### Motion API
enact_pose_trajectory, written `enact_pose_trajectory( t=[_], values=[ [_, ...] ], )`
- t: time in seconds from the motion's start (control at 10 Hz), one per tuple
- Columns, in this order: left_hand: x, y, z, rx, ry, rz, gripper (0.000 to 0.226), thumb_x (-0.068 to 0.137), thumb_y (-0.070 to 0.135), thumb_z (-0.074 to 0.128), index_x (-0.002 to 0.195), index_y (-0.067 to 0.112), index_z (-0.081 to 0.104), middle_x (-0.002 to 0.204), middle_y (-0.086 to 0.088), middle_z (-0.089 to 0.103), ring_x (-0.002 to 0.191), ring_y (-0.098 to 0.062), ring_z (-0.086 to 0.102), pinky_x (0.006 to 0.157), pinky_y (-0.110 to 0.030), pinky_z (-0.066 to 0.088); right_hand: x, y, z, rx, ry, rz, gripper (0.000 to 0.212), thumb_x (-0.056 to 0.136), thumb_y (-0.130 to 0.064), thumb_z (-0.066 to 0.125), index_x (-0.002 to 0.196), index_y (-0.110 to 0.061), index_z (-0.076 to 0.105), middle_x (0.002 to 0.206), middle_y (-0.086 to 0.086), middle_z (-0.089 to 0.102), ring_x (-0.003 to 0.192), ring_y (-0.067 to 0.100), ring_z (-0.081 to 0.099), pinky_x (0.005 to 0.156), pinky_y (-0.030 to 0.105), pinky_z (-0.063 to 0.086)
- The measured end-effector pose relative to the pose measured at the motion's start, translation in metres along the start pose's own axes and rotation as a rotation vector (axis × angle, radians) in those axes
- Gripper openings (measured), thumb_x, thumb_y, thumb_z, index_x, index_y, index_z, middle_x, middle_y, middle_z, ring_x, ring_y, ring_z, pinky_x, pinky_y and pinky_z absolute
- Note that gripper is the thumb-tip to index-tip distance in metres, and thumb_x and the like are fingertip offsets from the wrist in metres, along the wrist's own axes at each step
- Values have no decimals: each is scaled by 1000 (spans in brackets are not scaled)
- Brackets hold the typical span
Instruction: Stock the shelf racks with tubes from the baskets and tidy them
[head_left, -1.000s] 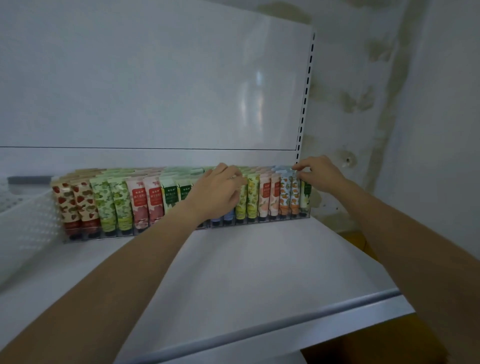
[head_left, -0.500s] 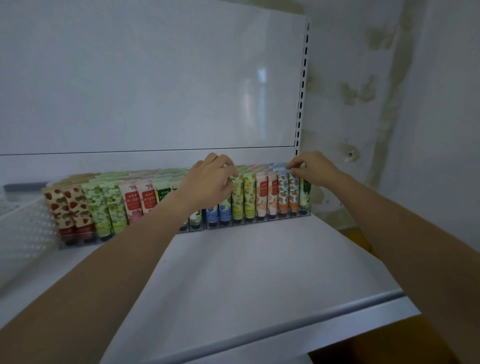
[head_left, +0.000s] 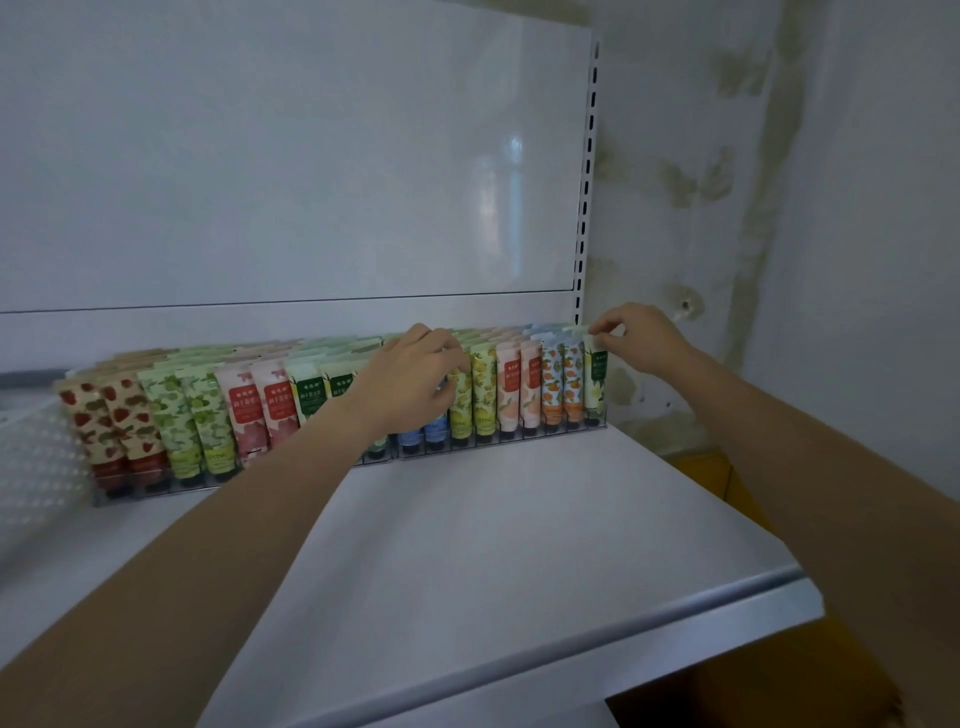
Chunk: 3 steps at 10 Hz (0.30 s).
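Note:
A clear rack (head_left: 550, 435) at the back of the white shelf (head_left: 493, 519) holds several rows of upright patterned tubes: strawberry (head_left: 98, 421), green, pink, yellow (head_left: 472, 389), peach, orange (head_left: 561, 384). My left hand (head_left: 410, 379) rests on the tops of the middle tubes, fingers curled over them and hiding the blue tubes (head_left: 421, 434) behind it. My right hand (head_left: 639, 338) pinches the top edge of the rightmost green tube (head_left: 596, 384) at the rack's right end.
A white perforated basket (head_left: 31, 457) stands blurred at the left edge of the shelf. The white back panel rises behind the rack, with a slotted upright (head_left: 584, 208) at its right. A stained wall lies beyond, and a yellow-brown floor lies below at right.
My left hand has slid a little up and back over the middle tubes. My right hand has stayed at the rack's right end. The view has shifted slightly left.

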<state>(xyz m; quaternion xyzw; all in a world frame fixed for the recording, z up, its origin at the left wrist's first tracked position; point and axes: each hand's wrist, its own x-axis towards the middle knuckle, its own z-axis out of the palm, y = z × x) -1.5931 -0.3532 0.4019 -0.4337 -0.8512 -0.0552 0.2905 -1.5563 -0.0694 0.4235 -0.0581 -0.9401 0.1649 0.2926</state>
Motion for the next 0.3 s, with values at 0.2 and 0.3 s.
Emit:
enact_pose_trajectory(
  t=[0.2,0.3],
  values=[
    [-4,-2,-1,-2,5,18,29,91,16,48,118,14,59,123,-3,53,114,-22,43,92,-36,39,1,-9,2,-15,82,-49,27,91,-17,54,115,-9,63,117,12,57,102,24,53,80,27,37],
    [-17,-7,-1,37,-35,28,30,92,17,46,119,16,58,126,-1,52,116,-20,43,95,-37,39,-5,-27,11,15,172,-131,24,91,-16,53,111,-11,65,115,10,58,105,24,51,82,28,37]
  ],
)
